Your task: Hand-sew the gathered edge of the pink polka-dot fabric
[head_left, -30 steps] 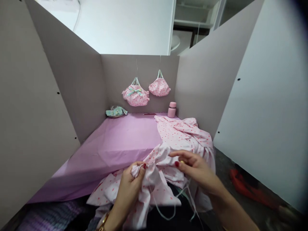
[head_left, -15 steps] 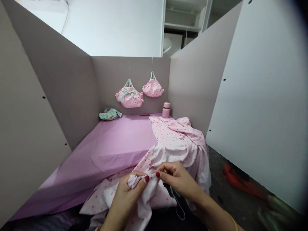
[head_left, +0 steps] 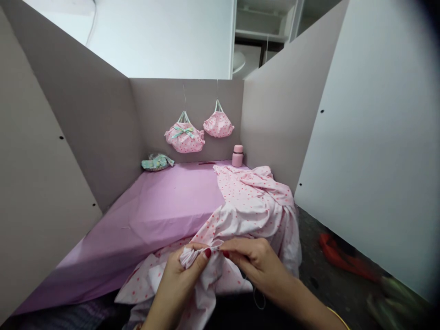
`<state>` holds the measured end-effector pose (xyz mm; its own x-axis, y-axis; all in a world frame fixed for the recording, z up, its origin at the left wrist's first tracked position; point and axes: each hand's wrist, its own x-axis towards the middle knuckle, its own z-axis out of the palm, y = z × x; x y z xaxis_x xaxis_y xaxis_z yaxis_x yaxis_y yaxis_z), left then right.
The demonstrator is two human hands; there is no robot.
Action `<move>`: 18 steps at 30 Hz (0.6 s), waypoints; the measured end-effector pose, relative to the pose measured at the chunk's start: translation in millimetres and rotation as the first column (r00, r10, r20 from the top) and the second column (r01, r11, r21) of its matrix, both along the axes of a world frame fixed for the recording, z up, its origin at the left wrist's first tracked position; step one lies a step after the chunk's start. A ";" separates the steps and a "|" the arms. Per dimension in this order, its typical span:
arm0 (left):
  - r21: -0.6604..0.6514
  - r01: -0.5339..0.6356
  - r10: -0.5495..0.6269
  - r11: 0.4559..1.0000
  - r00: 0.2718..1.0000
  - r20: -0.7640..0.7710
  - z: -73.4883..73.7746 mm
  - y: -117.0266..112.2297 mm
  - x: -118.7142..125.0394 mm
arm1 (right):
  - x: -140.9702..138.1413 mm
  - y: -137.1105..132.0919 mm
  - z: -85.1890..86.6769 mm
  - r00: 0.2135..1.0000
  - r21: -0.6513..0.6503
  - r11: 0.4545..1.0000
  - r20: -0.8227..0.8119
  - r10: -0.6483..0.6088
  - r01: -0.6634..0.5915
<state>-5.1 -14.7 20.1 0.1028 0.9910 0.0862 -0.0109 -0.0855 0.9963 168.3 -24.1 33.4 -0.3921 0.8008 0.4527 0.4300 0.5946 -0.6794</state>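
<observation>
"What are the hands doing?"

"From the head view, the left hand [head_left: 182, 277] has its fingers [head_left: 202, 259] curled shut around a gathered bunch of pink polka-dot cloth [head_left: 250, 201]. The right hand [head_left: 257, 263] pinches closed just beside it, but I can't see what its fingertips hold."

"Where's the cloth?"

"It runs from the hands across the right side of a lilac-covered bench [head_left: 154, 206] and hangs over the near edge."

"What's around it?"

"Two polka-dot pouches [head_left: 184, 136] hang on the far panel [head_left: 154, 114], above a pink flask [head_left: 237, 156] and a teal bundle [head_left: 157, 162]. A red item [head_left: 338, 256] lies on the floor."

"Anything in the way?"

"Only folds of cloth, between the hands and the flask."
</observation>
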 end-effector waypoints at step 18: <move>0.022 0.019 -0.018 1.000 0.999 -0.031 3.1 -0.7 -2.8 | -0.8 0.0 -1.6 1.000 0.008 1.000 0.003 0.017 -0.017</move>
<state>-7.9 -15.4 23.1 0.1239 0.9867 0.1050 0.0181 -0.1080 0.9940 167.5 -24.1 31.8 -0.4069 0.7905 0.4578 0.4219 0.6072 -0.6733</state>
